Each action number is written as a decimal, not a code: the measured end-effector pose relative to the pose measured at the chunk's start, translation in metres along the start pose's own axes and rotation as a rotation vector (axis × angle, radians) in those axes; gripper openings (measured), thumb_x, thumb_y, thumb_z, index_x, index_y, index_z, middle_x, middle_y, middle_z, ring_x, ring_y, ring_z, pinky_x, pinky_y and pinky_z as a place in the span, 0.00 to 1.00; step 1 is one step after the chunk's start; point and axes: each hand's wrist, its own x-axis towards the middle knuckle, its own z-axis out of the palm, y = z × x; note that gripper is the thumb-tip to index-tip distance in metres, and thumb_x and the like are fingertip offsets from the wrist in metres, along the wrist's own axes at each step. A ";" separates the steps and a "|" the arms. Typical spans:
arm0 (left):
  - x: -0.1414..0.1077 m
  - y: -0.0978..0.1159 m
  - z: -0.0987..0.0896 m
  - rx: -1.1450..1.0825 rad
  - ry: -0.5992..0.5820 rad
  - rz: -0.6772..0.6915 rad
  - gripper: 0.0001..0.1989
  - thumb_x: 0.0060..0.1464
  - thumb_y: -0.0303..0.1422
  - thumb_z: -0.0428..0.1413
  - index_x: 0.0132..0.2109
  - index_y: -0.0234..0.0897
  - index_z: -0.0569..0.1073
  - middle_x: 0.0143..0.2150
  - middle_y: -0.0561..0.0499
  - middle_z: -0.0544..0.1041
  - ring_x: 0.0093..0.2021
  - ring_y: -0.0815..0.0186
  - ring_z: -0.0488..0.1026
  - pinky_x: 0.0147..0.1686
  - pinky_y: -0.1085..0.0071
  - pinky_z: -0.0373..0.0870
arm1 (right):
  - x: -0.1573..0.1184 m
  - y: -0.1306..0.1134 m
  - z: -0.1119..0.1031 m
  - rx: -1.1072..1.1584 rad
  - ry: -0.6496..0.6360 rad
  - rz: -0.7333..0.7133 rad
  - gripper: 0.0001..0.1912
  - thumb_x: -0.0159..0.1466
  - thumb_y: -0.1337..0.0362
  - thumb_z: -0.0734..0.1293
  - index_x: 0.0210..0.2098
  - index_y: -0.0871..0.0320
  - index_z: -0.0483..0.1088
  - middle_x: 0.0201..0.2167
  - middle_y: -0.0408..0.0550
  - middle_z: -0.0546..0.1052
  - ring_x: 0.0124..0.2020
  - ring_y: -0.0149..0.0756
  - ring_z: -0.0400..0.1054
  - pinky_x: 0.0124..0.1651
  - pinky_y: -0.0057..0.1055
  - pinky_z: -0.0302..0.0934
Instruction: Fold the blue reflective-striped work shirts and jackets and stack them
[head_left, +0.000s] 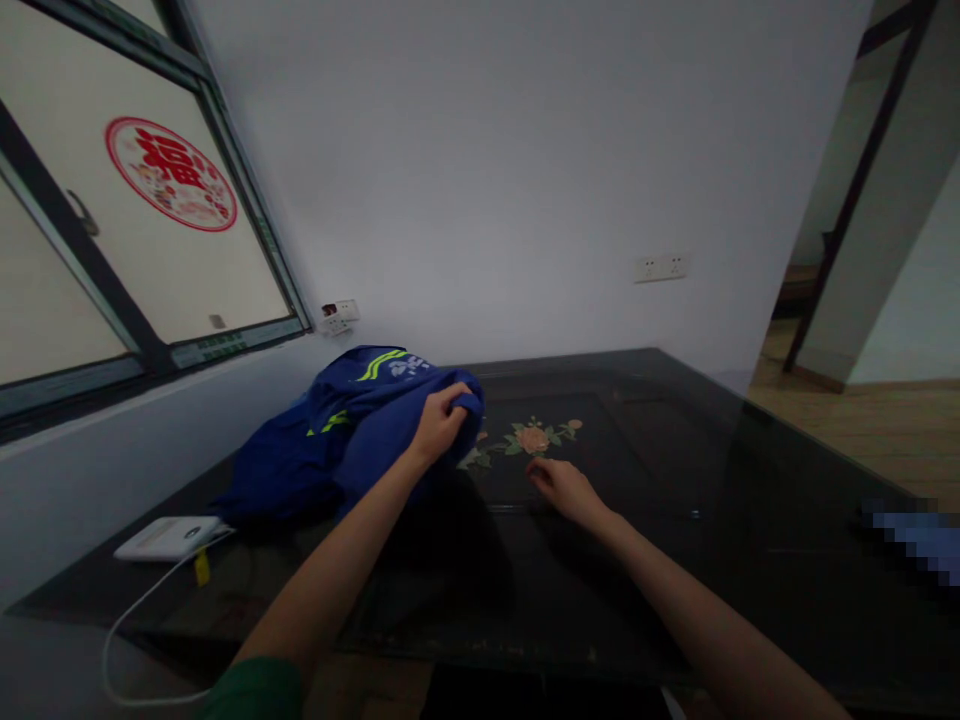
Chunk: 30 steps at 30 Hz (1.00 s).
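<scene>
A crumpled blue garment point(375, 410) with yellow-green stripes and a whitish print lies heaped on the left of the dark table point(637, 590). My left hand point(441, 425) is closed on its right end, with a fold of cloth bunched up between thumb and fingers. To the right of the cloth and apart from it, my right hand point(566, 488) is held over the table, just below a painted flower point(532, 439). Its fingers are curled in, and I see nothing in them. The garment's exact cut is hidden by its folds.
A white device point(169, 538) with a white cable point(112, 650) lies at the table's left edge, beside a small yellow tag point(202, 568). Wall sockets point(661, 267) are on the back wall. A window point(150, 180) stands at left. A blurred blue patch point(919, 540) shows at right.
</scene>
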 end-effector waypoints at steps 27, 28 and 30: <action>-0.254 0.009 -0.092 0.316 -0.198 -0.516 0.32 0.50 0.44 0.60 0.62 0.51 0.65 0.63 0.45 0.67 0.61 0.51 0.65 0.58 0.53 0.64 | -0.038 -0.056 -0.073 0.262 0.082 -0.222 0.10 0.63 0.66 0.62 0.39 0.58 0.73 0.36 0.47 0.77 0.36 0.33 0.70 0.39 0.28 0.62; -0.269 -0.001 -0.099 0.359 -0.214 -0.504 0.36 0.45 0.45 0.63 0.62 0.51 0.66 0.63 0.44 0.66 0.62 0.48 0.63 0.59 0.50 0.62 | -0.053 -0.076 -0.070 0.243 0.003 -0.303 0.10 0.64 0.67 0.61 0.41 0.57 0.73 0.39 0.47 0.77 0.39 0.33 0.70 0.42 0.29 0.62; -0.291 -0.013 -0.102 0.402 -0.300 -0.490 0.40 0.37 0.46 0.66 0.61 0.52 0.67 0.64 0.43 0.65 0.63 0.43 0.60 0.60 0.43 0.55 | -0.081 -0.111 -0.057 0.196 -0.186 -0.461 0.11 0.65 0.66 0.63 0.45 0.55 0.72 0.42 0.47 0.76 0.43 0.35 0.70 0.46 0.31 0.62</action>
